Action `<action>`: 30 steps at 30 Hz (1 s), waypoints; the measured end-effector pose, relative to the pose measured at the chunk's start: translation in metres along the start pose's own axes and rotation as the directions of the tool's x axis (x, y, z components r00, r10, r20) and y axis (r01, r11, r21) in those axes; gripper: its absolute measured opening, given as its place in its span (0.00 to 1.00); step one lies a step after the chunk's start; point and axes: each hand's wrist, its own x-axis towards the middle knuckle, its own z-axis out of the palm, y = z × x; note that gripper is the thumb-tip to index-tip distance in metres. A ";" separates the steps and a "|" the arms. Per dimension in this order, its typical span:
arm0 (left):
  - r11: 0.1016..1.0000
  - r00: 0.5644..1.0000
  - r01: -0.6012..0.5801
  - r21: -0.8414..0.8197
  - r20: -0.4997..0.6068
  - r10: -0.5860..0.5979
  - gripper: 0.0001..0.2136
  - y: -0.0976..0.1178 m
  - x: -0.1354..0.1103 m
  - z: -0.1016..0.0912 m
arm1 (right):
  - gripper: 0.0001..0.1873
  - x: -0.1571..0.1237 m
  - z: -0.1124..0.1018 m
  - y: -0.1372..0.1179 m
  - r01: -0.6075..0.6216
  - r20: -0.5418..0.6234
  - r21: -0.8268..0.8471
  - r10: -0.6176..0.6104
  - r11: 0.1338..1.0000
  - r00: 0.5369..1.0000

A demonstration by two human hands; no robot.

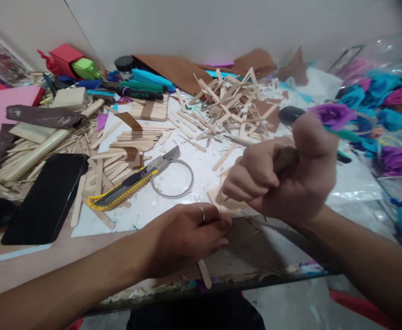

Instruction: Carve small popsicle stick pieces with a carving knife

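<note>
My left hand (190, 233), a ring on one finger, rests at the table's front edge with its fingers closed. A wooden craft stick (204, 275) pokes out below it, apparently pinched in the fingers; the rest is hidden. To its right, my right hand (283, 178) is raised in a fist, thumb upward, wrapped round a brown handle (285, 159). The far end of whatever the handle belongs to cannot be made out. A pale flat wooden piece (213, 196) lies between the hands. Left of it are a metal ring (172, 195) and a yellow box cutter (132, 181) with its blade out.
A tangled heap of craft sticks (231, 101) lies behind on the white sheet (139, 213), with neat rows of sticks (137, 140) nearer left. A black phone (46, 199) lies at left. Purple and blue paper flowers (400, 158) crowd the right side.
</note>
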 end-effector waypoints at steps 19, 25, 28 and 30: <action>0.857 0.893 -0.451 0.249 0.131 0.431 0.21 -0.013 0.024 -0.041 | 0.30 -0.010 -0.010 0.000 0.004 0.144 0.048 -0.011 0.999 0.990; 0.764 0.830 -0.558 0.326 0.192 0.524 0.13 -0.015 0.027 -0.041 | 0.30 -0.014 -0.012 -0.007 -0.060 0.136 0.010 0.058 0.998 0.989; 0.747 0.814 -0.579 0.328 0.173 0.555 0.11 -0.014 0.028 -0.040 | 0.31 -0.013 -0.011 -0.002 -0.042 0.144 0.027 0.038 0.999 0.989; 0.746 0.812 -0.581 0.327 0.163 0.561 0.11 -0.013 0.028 -0.040 | 0.30 -0.012 -0.010 0.001 0.044 0.153 0.082 -0.056 0.996 0.987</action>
